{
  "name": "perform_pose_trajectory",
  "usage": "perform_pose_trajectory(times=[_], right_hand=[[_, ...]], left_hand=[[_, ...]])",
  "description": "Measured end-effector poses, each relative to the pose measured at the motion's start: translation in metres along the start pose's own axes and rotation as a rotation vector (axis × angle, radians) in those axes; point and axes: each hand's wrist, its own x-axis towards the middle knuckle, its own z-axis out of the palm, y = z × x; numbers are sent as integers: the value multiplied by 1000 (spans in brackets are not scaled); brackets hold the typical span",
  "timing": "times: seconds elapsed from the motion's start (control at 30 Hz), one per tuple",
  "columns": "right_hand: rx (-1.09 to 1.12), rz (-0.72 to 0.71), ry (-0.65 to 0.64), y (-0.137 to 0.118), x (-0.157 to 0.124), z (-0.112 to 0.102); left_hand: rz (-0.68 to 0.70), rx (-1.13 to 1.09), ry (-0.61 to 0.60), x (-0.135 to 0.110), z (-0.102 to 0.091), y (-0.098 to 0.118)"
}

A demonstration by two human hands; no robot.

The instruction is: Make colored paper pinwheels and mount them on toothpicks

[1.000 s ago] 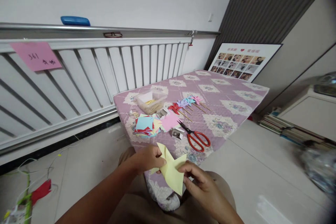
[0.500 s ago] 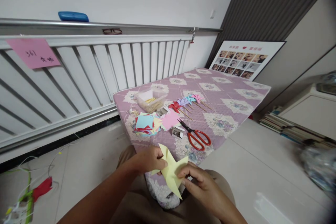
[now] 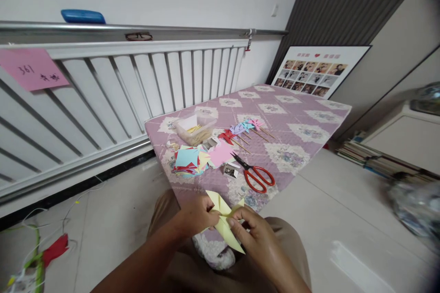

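Head view: the left hand (image 3: 196, 216) and right hand (image 3: 255, 234) each pinch the yellow paper (image 3: 228, 233) above the lap (image 3: 290, 248), seemingly to hold its bent points inward; the scissors (image 3: 247, 166) lie just beyond, presumably for easy reach.

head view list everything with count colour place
Cut paper sheet: 1, yellow, bottom centre
Metal scissors: 1, red-handled, centre
Paper pinwheels: at least 4, mixed colours, centre
Loose papers: several, mixed, centre
Rectangular plastic box: 1, translucent, centre
Small carton: 1, white, centre
Flowered cover: 1, purple, centre
Slatted radiator: 1, white, left
Oblong case: 1, blue, upper left
Eyeglasses: 1, reddish, upper left
Paper note: 1, pink, left
Photo board: 1, white, upper right
Stacked books: several, mixed, right
Bare hands: 2, on yellow sheet
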Motion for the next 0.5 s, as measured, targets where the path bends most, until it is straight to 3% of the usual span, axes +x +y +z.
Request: perform_pose_trajectory(times=[0.5], right_hand=[[-138, -18, 44, 2, 8, 1]], left_hand=[[-111, 61, 80, -3, 5, 3]])
